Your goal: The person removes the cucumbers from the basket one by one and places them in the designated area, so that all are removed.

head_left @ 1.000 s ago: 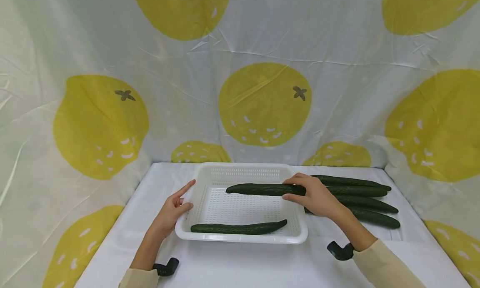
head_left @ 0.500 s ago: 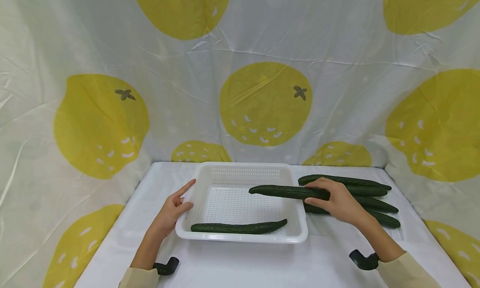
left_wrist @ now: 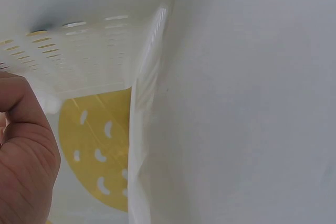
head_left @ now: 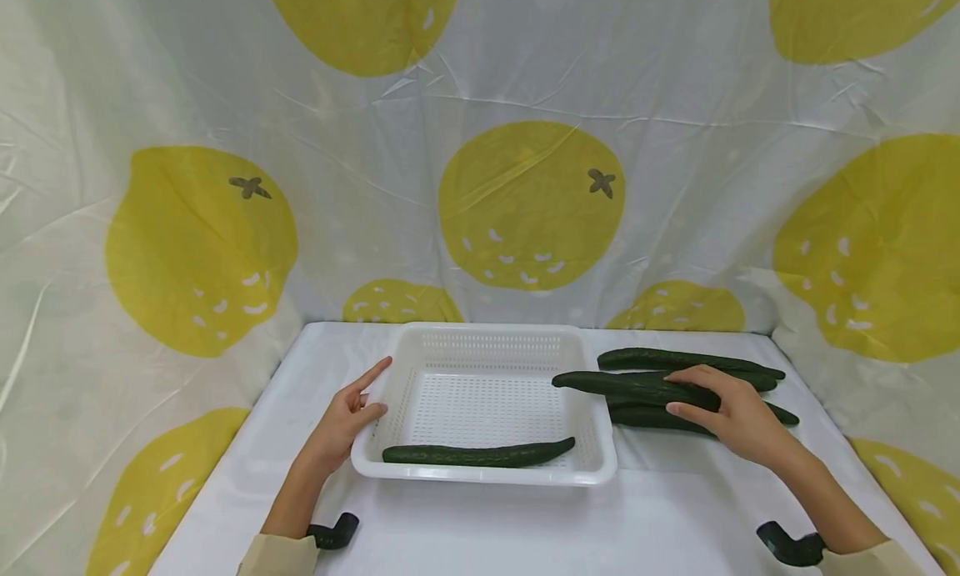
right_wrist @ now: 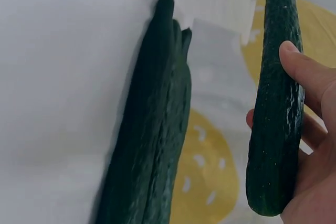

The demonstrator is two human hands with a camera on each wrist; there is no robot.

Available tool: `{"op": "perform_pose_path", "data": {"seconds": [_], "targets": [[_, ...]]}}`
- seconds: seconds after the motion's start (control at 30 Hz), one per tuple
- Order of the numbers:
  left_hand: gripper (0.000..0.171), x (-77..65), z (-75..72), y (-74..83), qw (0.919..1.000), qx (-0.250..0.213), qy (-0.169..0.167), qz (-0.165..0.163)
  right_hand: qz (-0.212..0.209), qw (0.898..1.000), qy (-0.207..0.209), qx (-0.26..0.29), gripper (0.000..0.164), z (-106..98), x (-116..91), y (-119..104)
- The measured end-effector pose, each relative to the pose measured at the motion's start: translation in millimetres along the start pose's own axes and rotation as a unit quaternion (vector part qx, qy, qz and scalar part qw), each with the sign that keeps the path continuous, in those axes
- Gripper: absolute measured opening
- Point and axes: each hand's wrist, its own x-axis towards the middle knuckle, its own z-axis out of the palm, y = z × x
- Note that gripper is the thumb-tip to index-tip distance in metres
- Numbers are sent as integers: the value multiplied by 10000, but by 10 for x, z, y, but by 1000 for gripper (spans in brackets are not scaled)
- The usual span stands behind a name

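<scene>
My right hand [head_left: 738, 416] grips a long dark green cucumber [head_left: 626, 384] near its right end, thumb on the near side and fingers on the far side. Its left end overlaps the right rim of a white perforated plastic basket [head_left: 483, 476]. In the right wrist view the held cucumber [right_wrist: 275, 129] stands apart from several others [right_wrist: 152, 124]. Inside the basket, another cucumber [head_left: 480, 457] lies along the near wall. At the basket's left rim rests my left hand [head_left: 339, 430], index finger and thumb extended; in the left wrist view only part of this hand [left_wrist: 26, 156] shows.
Right of the basket, several cucumbers [head_left: 660, 359] lie side by side on the white-covered table [head_left: 525, 530], partly hidden by the right hand. A white curtain [head_left: 360, 209] printed with yellow fruit stands behind and at both sides.
My right hand has carried the cucumber rightward, from above the basket to over the cucumbers beside it. The left hand, the basket and the cucumber in it have stayed put.
</scene>
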Motion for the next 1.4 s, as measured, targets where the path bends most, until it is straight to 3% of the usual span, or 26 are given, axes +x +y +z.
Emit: {"op": "perform_pose_path", "data": {"seconds": [0.23,0.63,0.9,1.4], "targets": [[78,-2,14,8,10000,-25,9,11,233,9996,125,-91,42,-124,-231,248],[78,-14,7,-5,10000,-57,-20,78,649,9977,-58,-196,44,-188,-573,660],[77,-14,-4,26,10000,-51,17,63,346,9993,-31,-102,39,2,-663,859],[77,-7,3,-1,9999,71,47,80,-116,9988,27,-482,39,134,-584,900]]}}
